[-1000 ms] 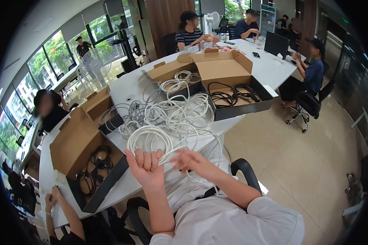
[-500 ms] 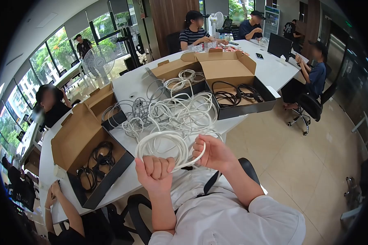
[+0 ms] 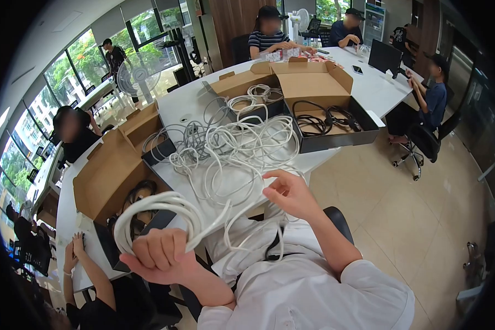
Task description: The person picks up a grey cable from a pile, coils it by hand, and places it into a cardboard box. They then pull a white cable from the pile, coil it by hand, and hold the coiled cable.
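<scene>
My left hand (image 3: 159,254) is closed around a coiled white cable (image 3: 125,221), held up at the left over the front of a box. From the coil, a loose length runs to the right across my lap. My right hand (image 3: 292,193) is apart from the coil, fingers spread and curved, with nothing visible in its grasp. It hovers by the table's front edge, near a tangled pile of white and grey cables (image 3: 253,144) on the white table (image 3: 195,104).
An open cardboard box (image 3: 107,170) with black cables stands at the left. Another box (image 3: 338,140) at the right holds black cables (image 3: 308,122). White cables lie in a box behind the pile. Several people sit around the table; one person's hands (image 3: 74,253) rest at the lower left.
My left hand has carried the coiled cable left and closer to me. My right hand has let go of the cable and opened. The view has shifted slightly.
</scene>
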The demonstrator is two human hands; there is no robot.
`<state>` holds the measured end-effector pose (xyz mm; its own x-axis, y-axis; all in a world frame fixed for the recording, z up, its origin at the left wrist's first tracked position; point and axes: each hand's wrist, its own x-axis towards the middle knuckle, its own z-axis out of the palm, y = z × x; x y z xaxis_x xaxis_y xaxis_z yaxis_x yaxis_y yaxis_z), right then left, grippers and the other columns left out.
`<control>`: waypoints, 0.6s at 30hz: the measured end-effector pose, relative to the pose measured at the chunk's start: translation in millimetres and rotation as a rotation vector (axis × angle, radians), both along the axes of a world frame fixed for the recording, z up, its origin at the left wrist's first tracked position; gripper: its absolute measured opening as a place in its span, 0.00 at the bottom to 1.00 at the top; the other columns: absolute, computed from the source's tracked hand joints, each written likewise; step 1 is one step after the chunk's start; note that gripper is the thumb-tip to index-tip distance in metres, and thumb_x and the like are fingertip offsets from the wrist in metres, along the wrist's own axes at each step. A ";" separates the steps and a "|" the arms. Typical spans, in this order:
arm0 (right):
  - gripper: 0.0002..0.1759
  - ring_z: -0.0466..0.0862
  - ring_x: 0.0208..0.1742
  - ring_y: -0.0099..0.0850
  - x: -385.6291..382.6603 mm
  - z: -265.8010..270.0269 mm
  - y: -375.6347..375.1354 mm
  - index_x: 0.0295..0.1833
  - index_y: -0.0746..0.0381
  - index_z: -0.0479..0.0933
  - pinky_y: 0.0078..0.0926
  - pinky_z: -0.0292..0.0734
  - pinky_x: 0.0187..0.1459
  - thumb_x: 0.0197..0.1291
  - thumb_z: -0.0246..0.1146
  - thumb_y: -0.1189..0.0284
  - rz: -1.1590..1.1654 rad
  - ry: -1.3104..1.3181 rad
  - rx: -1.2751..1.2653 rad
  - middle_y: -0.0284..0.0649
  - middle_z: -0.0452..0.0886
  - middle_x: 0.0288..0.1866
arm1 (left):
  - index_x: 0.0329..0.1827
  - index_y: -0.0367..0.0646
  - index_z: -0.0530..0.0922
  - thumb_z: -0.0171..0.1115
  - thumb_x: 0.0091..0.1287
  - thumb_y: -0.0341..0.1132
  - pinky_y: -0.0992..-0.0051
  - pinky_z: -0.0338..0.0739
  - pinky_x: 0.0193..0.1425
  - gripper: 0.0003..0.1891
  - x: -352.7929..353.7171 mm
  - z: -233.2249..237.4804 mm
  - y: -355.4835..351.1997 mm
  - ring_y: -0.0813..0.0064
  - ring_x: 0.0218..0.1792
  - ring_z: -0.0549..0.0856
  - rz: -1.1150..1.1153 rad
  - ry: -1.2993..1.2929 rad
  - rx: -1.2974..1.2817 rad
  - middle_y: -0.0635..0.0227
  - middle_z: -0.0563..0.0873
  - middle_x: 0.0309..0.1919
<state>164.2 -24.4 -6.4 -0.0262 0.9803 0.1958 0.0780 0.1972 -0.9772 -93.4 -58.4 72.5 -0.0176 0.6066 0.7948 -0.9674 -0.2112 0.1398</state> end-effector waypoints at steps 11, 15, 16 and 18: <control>0.07 0.80 0.33 0.17 1.2 -13.5 26.3 0.42 0.60 0.74 0.15 0.71 0.31 0.60 0.65 0.74 -0.133 0.267 0.060 0.30 0.78 0.32 | 0.13 0.56 0.55 0.41 0.76 0.48 0.84 0.57 0.21 0.27 -27.6 15.7 20.9 0.88 0.08 0.52 0.189 -0.055 -0.132 0.84 0.54 0.05; 0.03 0.81 0.31 0.20 69.0 7.4 25.5 0.42 0.60 0.72 0.15 0.71 0.31 0.64 0.58 0.77 -0.313 0.245 0.136 0.35 0.82 0.38 | 0.29 0.45 0.70 0.47 0.75 0.42 0.85 0.57 0.20 0.16 -112.9 19.0 10.3 0.89 0.08 0.49 0.493 -0.099 -0.076 0.84 0.57 0.07; 0.03 0.81 0.32 0.20 89.8 9.3 27.2 0.43 0.60 0.71 0.14 0.71 0.31 0.65 0.57 0.77 -0.344 0.219 0.166 0.36 0.82 0.39 | 0.40 0.37 0.70 0.49 0.74 0.39 0.85 0.63 0.24 0.12 -133.3 17.8 5.0 0.87 0.10 0.56 0.742 -0.147 -0.226 0.81 0.61 0.09; 0.04 0.81 0.31 0.21 120.2 14.3 31.5 0.44 0.60 0.70 0.14 0.71 0.30 0.66 0.55 0.77 -0.392 0.193 0.201 0.37 0.82 0.40 | 0.39 0.36 0.65 0.48 0.73 0.36 0.77 0.68 0.40 0.11 -159.6 12.4 -1.2 0.82 0.17 0.66 1.444 -0.028 -0.463 0.76 0.63 0.12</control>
<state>284.4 7.2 8.0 0.3934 0.8514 0.3471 0.0050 0.3755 -0.9268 -252.9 -59.6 85.0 -0.8089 0.2453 0.5343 0.0213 -0.8960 0.4436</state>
